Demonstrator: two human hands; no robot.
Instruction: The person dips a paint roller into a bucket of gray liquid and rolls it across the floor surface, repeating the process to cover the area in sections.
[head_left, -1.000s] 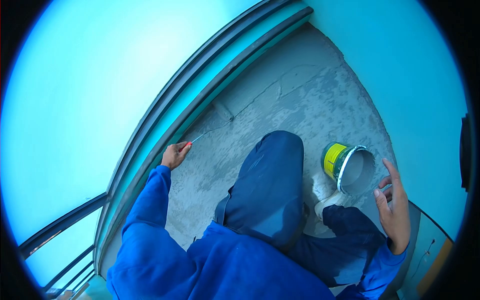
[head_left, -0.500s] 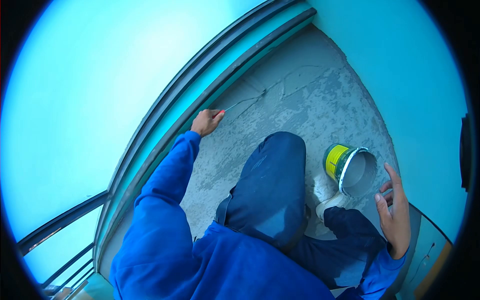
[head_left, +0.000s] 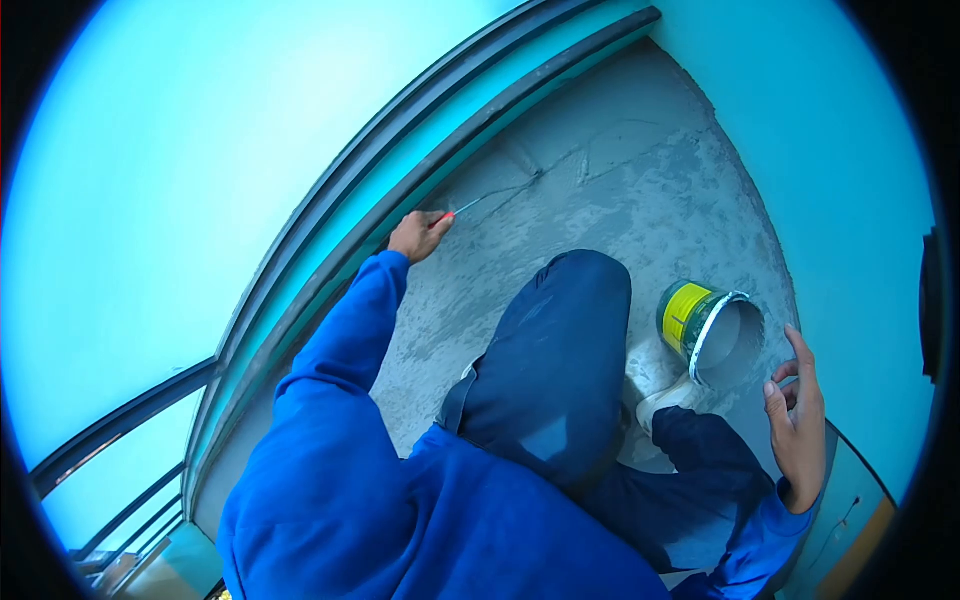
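Observation:
My left hand [head_left: 420, 236] is closed round the red handle of a thin metal-shafted tool [head_left: 466, 208], held low at the curved floor edge. The shaft points away over the wet-looking grey floor [head_left: 640, 190]; I cannot make out its tip clearly. On my right, a green bucket [head_left: 690, 318] with a yellow label leans with its mouth toward me, smeared grey inside and pale on the rim. My right hand [head_left: 797, 425] holds nothing, its fingers apart and slightly bent, just right of the bucket and near the wall.
A dark-framed curved panel [head_left: 300, 250] runs along the left. A turquoise wall [head_left: 810, 150] bounds the right side. My bent knee [head_left: 560, 350] rises in the middle, with a pale shoe [head_left: 665, 400] beside the bucket. Dark rails [head_left: 130, 520] show at lower left.
My view has shifted a little, so the floor and bucket sit slightly further right. My left hand still grips the red-handled tool; my right hand stays open by the bucket.

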